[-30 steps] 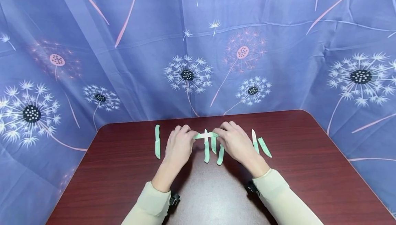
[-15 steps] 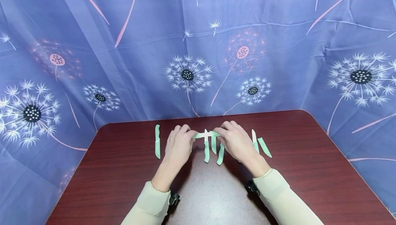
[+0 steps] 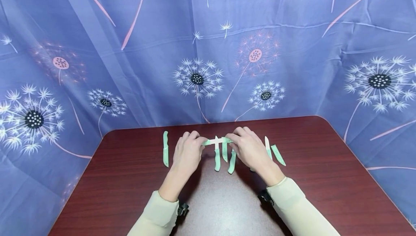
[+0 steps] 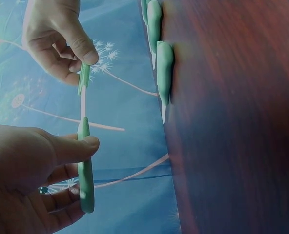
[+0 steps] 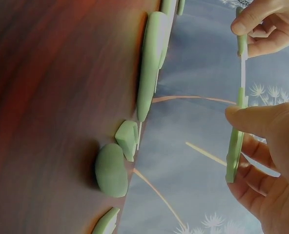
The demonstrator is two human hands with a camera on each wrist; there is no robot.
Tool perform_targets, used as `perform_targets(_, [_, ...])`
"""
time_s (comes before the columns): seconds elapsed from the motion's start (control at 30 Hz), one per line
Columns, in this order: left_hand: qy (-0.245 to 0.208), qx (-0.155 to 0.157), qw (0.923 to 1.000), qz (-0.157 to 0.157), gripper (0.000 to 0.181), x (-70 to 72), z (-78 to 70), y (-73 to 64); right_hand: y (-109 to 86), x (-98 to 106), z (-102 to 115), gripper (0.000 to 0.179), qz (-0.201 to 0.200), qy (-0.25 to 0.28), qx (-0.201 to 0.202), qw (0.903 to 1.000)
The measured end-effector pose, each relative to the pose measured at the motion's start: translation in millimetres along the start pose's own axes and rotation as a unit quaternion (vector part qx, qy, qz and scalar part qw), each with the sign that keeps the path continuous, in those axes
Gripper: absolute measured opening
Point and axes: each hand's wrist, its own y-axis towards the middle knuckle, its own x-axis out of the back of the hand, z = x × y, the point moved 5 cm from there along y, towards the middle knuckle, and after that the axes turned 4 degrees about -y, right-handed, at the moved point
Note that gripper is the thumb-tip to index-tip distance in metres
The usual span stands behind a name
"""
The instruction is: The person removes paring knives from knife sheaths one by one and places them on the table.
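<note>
My left hand (image 3: 188,153) pinches the pale green handle (image 4: 86,168) of a small knife between thumb and fingers. The knife's white blade (image 4: 83,101) points to the right, level above the table. At its other end my right hand (image 3: 250,150) grips a pale green sheath (image 5: 235,146). The blade's tip is hidden inside the sheath, and a stretch of white shows between sheath and handle. Below the hands lie an unsheathed knife (image 3: 217,159), a loose sheath (image 3: 224,153) and another knife handle (image 3: 232,163), its far end hidden by my right hand.
On the left of the dark red wooden table (image 3: 130,185) lies a sheathed knife (image 3: 165,149). An unsheathed knife (image 3: 267,144), partly hidden by my right hand, lies beside a loose sheath (image 3: 278,155) on the right. A blue flowered cloth (image 3: 146,84) hangs behind.
My right hand has shifted slightly to the right with the sheath, and a little more of the white blade shows. My left hand has stayed almost still.
</note>
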Motion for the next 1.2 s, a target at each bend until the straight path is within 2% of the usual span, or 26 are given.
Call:
perform_targets(0.4, [0.002, -0.002, 1.0, 0.003, 0.026, 0.8, -0.8, -0.1, 0.1, 1.9, -1.4, 0.033, -0.003, -0.001, -0.004, 1.0])
perform_targets(0.67, [0.004, -0.001, 1.0, 0.005, 0.025, 0.1, 0.2, -0.2, -0.7, 3.5, -1.7, 0.032, -0.022, 0.0, -0.001, 0.9998])
perform_targets(0.97, [0.002, 0.007, 0.9999, 0.01, 0.025, -0.3, 0.6, -0.2, -0.4, 2.3, -4.0, 0.032, -0.005, -0.001, -0.008, 1.0])
perform_targets(1.2, [0.002, 0.007, 0.9999, 0.009, 0.026, -0.3, 0.9, -0.2, -0.3, 4.3, -3.1, 0.031, -0.01, -0.002, -0.006, 0.9999])
